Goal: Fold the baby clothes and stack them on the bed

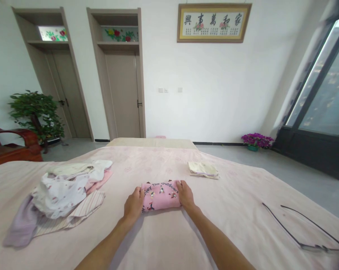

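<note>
The left hand (133,205) and right hand (187,195) close on opposite ends of a pink printed garment (161,201), a compact folded bundle at the lower centre of the frame. It sits just above or on the pale pink cover (228,228); which, I cannot tell. Right of centre, a cream cloth (203,169) lies flat and folded, seemingly done. The pink piece looks nearly finished too. At the left, a loose heap of clothes (62,193) appears unfolded, so most remains. Glasses (312,248) lie at the lower right.
</note>
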### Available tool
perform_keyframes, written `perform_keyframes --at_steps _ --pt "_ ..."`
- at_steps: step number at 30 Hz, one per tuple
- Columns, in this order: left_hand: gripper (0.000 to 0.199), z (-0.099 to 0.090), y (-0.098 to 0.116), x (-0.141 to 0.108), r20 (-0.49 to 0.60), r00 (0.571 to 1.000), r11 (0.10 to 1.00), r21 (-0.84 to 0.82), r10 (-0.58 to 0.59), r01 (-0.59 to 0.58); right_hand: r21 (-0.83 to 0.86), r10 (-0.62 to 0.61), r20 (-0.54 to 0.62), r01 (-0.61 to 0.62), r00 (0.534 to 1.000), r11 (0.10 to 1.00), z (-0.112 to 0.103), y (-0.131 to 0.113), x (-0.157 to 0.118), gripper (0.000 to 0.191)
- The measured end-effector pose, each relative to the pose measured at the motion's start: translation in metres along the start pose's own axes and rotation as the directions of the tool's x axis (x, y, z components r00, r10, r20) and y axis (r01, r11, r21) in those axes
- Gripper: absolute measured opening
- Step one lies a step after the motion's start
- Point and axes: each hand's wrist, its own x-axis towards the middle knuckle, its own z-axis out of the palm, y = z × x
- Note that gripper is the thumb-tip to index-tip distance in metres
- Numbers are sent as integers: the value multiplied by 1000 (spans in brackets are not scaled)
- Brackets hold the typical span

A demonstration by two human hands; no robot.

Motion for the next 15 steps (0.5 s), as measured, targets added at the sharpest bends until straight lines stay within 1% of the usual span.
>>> perform_keyframes --at_steps 4,8,11,13,15 --pt "38 3 -3 21 36 998 998 56 -44 42 -106 34 56 -28 998 994 4 -4 20 33" --pt "39 9 -7 36 72 996 994 94 -56 50 -180 54 90 -37 995 983 2 -5 28 32" --pt "37 11 -13 44 97 995 996 90 -35 26 -217 61 122 -33 991 976 0 -2 34 34" --pt "34 10 -16 50 109 994 998 67 -8 0 -224 57 161 -20 985 974 -2 -1 39 36" --pt "31 9 -19 56 123 992 999 37 14 -18 -209 42 211 3 977 978 -3 -1 46 34"
